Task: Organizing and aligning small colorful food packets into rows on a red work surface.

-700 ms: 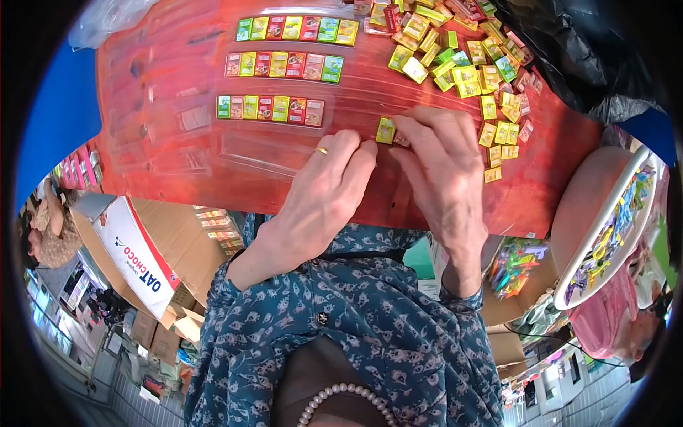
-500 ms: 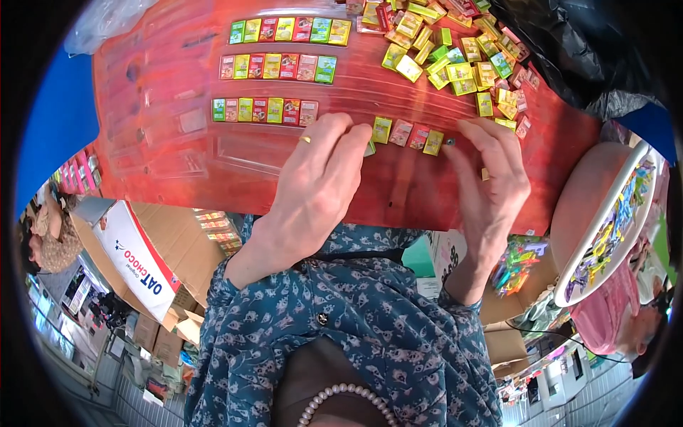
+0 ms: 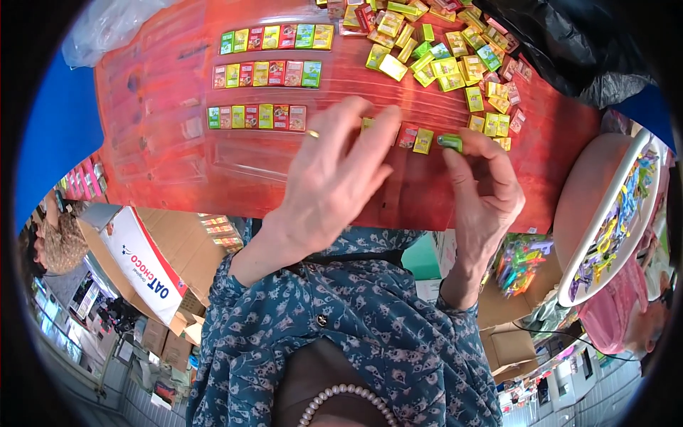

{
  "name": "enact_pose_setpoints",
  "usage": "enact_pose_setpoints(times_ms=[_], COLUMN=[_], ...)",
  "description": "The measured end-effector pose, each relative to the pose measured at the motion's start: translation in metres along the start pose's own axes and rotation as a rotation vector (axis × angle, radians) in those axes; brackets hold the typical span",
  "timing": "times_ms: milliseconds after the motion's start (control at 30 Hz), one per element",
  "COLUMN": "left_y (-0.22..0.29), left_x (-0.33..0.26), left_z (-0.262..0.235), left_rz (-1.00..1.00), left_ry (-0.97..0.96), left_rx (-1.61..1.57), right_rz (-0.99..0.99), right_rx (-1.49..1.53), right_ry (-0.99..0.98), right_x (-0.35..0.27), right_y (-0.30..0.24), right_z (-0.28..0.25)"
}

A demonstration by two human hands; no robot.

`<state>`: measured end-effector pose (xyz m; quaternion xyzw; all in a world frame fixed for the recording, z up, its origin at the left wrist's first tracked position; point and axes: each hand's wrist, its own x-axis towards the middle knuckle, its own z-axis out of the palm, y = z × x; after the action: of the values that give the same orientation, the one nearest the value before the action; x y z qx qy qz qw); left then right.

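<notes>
My left hand (image 3: 331,178), a ring on one finger, reaches over the near row of small boxes with its fingers apart. It hides the row's left part, and I cannot tell whether its fingertips touch a box. Right of them a red small box (image 3: 408,136) and a yellow small box (image 3: 422,141) show. My right hand (image 3: 487,185) pinches a small green box (image 3: 449,141) between thumb and fingers at the row's right end. Left of my left hand lies a clear plastic tray (image 3: 249,156) without boxes in it.
Three filled rows of small coloured boxes (image 3: 276,38) lie at the far left. A loose pile of boxes (image 3: 447,67) covers the far right, beside a black plastic bag (image 3: 569,50). A white-rimmed tub (image 3: 569,281) of colourful pieces stands right; an open carton (image 3: 188,245) stands left.
My left hand has shifted right over the near row, its fingers spreading. The green box now shows plainly in my right hand's pinch. The whole view has shifted slightly.
</notes>
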<state>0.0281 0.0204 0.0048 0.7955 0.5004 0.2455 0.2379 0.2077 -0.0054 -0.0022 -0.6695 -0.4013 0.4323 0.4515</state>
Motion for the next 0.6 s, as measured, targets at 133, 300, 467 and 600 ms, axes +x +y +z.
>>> enact_pose_setpoints(times_ms=[133,300,467,600], left_y=[-0.008,-0.014,-0.019,-0.015], left_x=[-0.001,0.007,0.010,0.013], left_z=[0.004,0.009,0.010,0.012], left_rz=[-0.074,-0.051,0.008,-0.038], left_ry=[-0.097,-0.120,-0.122,-0.139], left_rx=[-0.015,-0.051,-0.106,-0.099], right_rz=[-0.002,-0.162,-0.168,-0.186], right_rx=[-0.230,-0.493,-0.573,-0.607], right_ry=[-0.009,-0.014,-0.069,-0.140], right_x=[-0.001,-0.002,-0.001,0.001], right_y=[0.014,0.012,0.010,0.008], right_z=[-0.007,0.005,0.000,0.000])
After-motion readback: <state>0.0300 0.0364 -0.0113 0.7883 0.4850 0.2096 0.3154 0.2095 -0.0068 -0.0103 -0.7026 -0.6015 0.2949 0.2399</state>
